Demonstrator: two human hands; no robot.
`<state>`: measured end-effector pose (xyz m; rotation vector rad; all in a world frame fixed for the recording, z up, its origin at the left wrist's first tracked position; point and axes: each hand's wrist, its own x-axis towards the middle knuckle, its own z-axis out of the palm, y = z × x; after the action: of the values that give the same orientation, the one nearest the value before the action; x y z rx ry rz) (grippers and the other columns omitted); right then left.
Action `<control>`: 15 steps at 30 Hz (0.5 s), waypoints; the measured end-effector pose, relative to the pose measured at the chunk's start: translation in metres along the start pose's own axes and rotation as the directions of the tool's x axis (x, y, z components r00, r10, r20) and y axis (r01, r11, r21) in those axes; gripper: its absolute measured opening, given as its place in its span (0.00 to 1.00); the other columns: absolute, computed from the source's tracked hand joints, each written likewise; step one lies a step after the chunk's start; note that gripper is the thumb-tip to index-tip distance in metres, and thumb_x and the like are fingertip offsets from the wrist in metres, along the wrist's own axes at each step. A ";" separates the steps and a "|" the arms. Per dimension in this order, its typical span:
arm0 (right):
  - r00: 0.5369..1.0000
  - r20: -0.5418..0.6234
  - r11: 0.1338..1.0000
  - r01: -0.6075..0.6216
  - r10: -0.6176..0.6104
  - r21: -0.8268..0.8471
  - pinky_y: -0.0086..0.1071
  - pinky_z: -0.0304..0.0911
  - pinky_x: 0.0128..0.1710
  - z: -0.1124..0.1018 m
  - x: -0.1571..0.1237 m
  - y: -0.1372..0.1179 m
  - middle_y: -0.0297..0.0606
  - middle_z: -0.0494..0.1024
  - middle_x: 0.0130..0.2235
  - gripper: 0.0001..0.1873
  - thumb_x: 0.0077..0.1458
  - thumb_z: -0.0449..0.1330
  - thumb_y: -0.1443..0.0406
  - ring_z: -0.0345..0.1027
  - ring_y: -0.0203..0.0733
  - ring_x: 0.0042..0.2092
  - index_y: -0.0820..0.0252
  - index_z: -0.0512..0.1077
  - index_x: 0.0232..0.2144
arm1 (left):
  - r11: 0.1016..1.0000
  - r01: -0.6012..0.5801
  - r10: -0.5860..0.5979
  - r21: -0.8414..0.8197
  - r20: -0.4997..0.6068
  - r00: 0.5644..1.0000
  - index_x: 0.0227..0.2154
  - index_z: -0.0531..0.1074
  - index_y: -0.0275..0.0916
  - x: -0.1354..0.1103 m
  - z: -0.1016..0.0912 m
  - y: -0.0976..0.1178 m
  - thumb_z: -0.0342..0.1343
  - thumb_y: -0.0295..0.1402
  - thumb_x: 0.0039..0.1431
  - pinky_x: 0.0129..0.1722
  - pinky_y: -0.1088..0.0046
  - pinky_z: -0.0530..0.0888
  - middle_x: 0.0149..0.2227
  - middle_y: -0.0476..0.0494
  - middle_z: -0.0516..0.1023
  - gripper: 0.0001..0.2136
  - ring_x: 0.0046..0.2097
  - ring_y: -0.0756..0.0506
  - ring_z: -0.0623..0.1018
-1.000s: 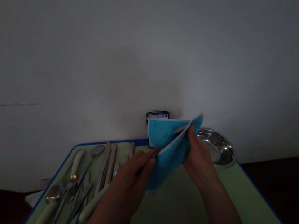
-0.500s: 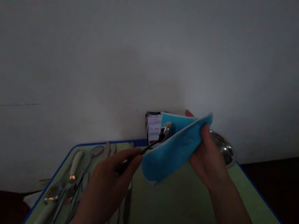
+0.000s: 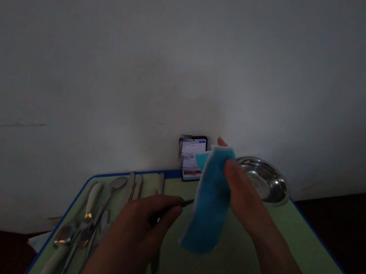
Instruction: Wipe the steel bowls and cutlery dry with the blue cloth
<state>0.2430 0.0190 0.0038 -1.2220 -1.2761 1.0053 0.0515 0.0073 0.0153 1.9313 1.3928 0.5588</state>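
Pinched in my left hand [image 3: 145, 225] is the handle of a spoon [image 3: 188, 202]; its bowl is hidden behind the cloth. My right hand [image 3: 243, 193] grips a blue cloth [image 3: 211, 202] with a white edge, thumb on the near side. The cloth is folded around the spoon's bowl end and hangs down over the table. Both hands are above the table, close together.
Several spoons, forks and knives [image 3: 88, 218] lie on the left of the green table [image 3: 292, 252], which has a blue edge. A phone [image 3: 194, 156] leans on the wall [image 3: 191, 67] at the back. A shiny metal bowl [image 3: 264, 182] sits at the back right.
The cloth has closed over the spoon's bowl, which was showing before. My right hand has moved left, and my left hand slightly right and down. More of the phone and metal bowl shows.
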 end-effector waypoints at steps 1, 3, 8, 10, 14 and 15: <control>1.000 0.001 0.997 0.000 0.000 -0.079 0.40 0.52 0.56 0.001 0.000 0.001 0.34 0.62 0.58 0.29 0.55 0.47 0.48 0.57 0.43 0.57 0.47 0.55 0.57 | 1.000 0.015 -0.015 -0.008 -0.005 1.000 0.37 0.75 0.45 -0.001 -0.001 0.001 0.50 0.40 0.57 0.37 0.74 0.72 0.37 0.50 0.80 0.11 0.39 0.47 0.77; 1.000 -0.021 0.981 -0.022 0.018 -0.191 0.39 0.58 0.51 0.003 -0.001 0.001 0.38 0.65 0.54 0.31 0.52 0.52 0.48 0.62 0.44 0.52 0.51 0.57 0.55 | 0.999 0.044 -0.044 -0.017 -0.014 0.999 0.39 0.74 0.44 -0.001 -0.004 0.001 0.50 0.41 0.57 0.34 0.75 0.72 0.36 0.49 0.79 0.13 0.38 0.47 0.77; 0.994 -0.070 0.963 -0.099 0.084 -0.251 0.33 0.65 0.33 0.011 -0.003 -0.004 0.37 0.73 0.39 0.29 0.44 0.59 0.47 0.69 0.41 0.36 0.55 0.62 0.44 | 0.998 0.054 -0.054 -0.012 -0.014 0.998 0.42 0.72 0.44 -0.001 -0.008 -0.006 0.48 0.43 0.58 0.32 0.75 0.71 0.31 0.51 0.78 0.15 0.37 0.47 0.76; 0.995 -0.075 0.964 -0.082 0.065 -0.253 0.31 0.64 0.30 0.015 -0.004 -0.007 0.35 0.73 0.36 0.30 0.39 0.63 0.48 0.69 0.40 0.35 0.55 0.62 0.42 | 0.999 0.043 -0.043 -0.009 -0.009 0.999 0.43 0.72 0.44 -0.001 -0.009 -0.008 0.47 0.43 0.58 0.32 0.75 0.71 0.30 0.51 0.77 0.16 0.37 0.47 0.76; 0.991 -0.122 0.970 -0.078 0.050 -0.232 0.29 0.62 0.27 0.019 -0.004 -0.005 0.31 0.72 0.30 0.23 0.41 0.63 0.49 0.66 0.36 0.29 0.57 0.66 0.34 | 0.999 0.013 -0.013 0.051 0.010 1.000 0.42 0.73 0.45 -0.001 -0.007 -0.006 0.47 0.42 0.58 0.33 0.75 0.72 0.32 0.50 0.79 0.14 0.36 0.47 0.77; 0.989 -0.136 0.974 -0.085 0.057 -0.211 0.28 0.60 0.25 0.018 -0.003 -0.003 0.30 0.70 0.26 0.19 0.44 0.60 0.49 0.64 0.34 0.26 0.57 0.66 0.30 | 0.998 -0.008 0.006 0.065 0.021 1.000 0.42 0.74 0.45 -0.002 -0.005 -0.004 0.48 0.41 0.58 0.33 0.75 0.72 0.33 0.50 0.79 0.14 0.36 0.47 0.77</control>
<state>0.2245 0.0173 0.0048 -1.4853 -1.2715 0.8390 0.0452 0.0079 0.0161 1.9881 1.4076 0.5013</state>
